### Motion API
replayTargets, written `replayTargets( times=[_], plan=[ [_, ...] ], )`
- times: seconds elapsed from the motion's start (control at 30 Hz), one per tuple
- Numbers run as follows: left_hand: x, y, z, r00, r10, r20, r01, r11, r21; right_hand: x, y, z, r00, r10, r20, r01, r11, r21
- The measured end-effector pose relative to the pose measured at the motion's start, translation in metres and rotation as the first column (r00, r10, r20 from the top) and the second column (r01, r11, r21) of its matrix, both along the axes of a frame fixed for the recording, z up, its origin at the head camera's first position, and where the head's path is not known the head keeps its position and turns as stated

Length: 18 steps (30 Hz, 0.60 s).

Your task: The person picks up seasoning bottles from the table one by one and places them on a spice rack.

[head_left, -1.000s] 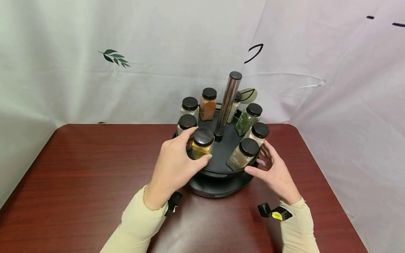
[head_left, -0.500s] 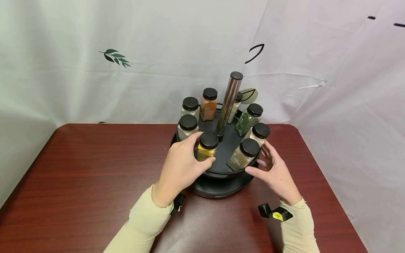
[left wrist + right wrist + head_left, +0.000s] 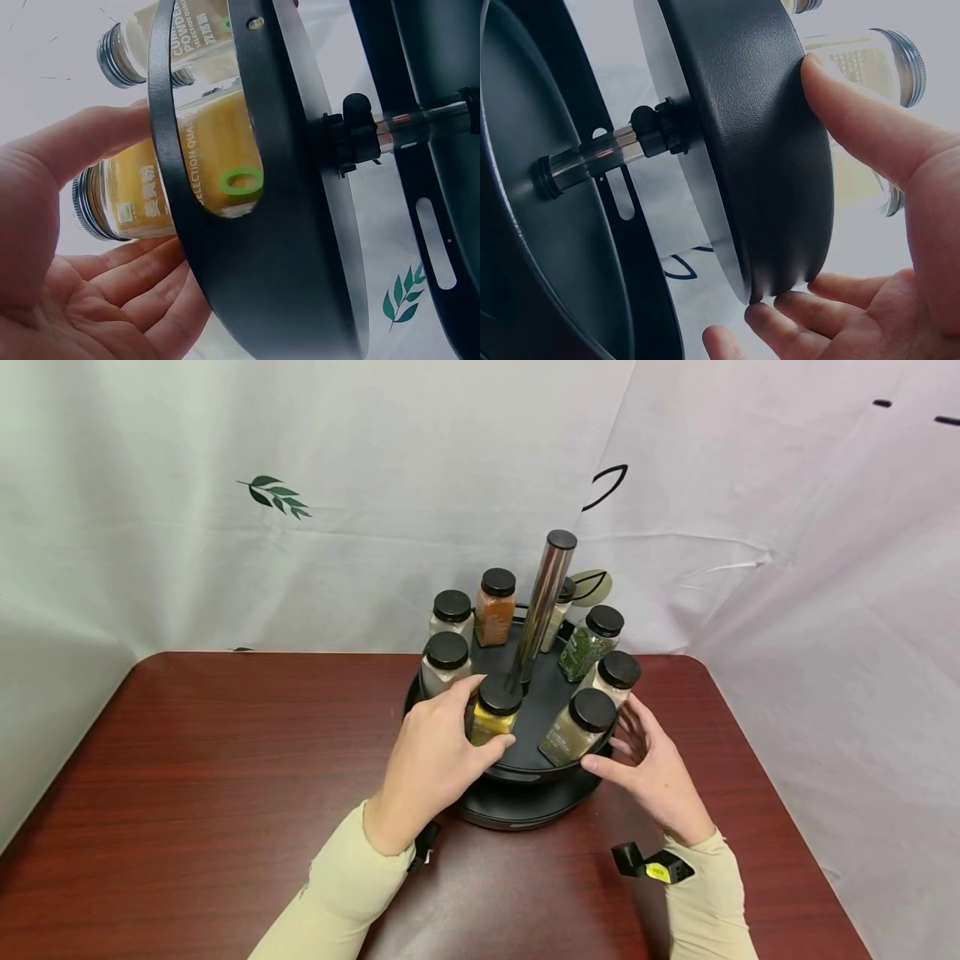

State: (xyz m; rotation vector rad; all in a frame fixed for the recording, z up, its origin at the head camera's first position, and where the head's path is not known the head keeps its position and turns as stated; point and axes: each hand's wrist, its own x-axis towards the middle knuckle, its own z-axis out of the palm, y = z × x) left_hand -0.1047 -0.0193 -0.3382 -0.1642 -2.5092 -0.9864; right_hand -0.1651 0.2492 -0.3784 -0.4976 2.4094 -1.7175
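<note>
A two-tier black turntable [image 3: 536,710] with a metal post [image 3: 547,602] stands on the table. My left hand [image 3: 435,747] holds a square spice jar of yellow powder [image 3: 492,724] with a black lid, thumb on one side and fingers on the other. In the left wrist view the lower part of this yellow spice jar [image 3: 217,142] shows through a slot in the upper tray's wall. My right hand [image 3: 656,777] grips the upper tray's rim at the front right; in the right wrist view its thumb and fingertips touch the tray wall [image 3: 765,142].
Several black-lidded spice jars ring the upper tray: an orange one [image 3: 495,610], a green herb one [image 3: 588,643], a brownish-green one [image 3: 573,731] near my right thumb, and pale ones at left and right. A white curtain [image 3: 360,560] hangs behind the red-brown table [image 3: 247,777].
My left hand has shifted to the right along the upper tray with the yellow spice jar, bringing it nearer the post in the head view. My right hand stays at the rim.
</note>
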Motion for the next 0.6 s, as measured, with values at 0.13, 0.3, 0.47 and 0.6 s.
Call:
replayTargets(
  times=[0.13, 0.3, 0.47, 0.6],
  plan=[
    [0.001, 0.000, -0.001, 1.000, -0.009, -0.008, 0.009, 1.000, 0.000, -0.001, 0.000, 0.000, 1.000, 0.000, -0.004, 0.000, 1.000, -0.001],
    [0.001, -0.002, -0.002, 1.000, -0.025, -0.018, 0.025, 1.000, 0.005, -0.001, 0.000, 0.000, 1.000, -0.003, -0.003, 0.003, 1.000, 0.008],
    [0.006, -0.006, -0.001, 1.000, -0.018, -0.018, 0.018, 1.000, -0.008, -0.002, 0.001, 0.000, 1.000, 0.007, -0.015, -0.006, 0.999, 0.040],
    [0.015, -0.016, 0.002, 1.000, -0.007, -0.024, 0.007, 1.000, 0.005, -0.002, 0.006, 0.002, 0.999, 0.010, -0.039, -0.008, 0.998, 0.062]
  ],
)
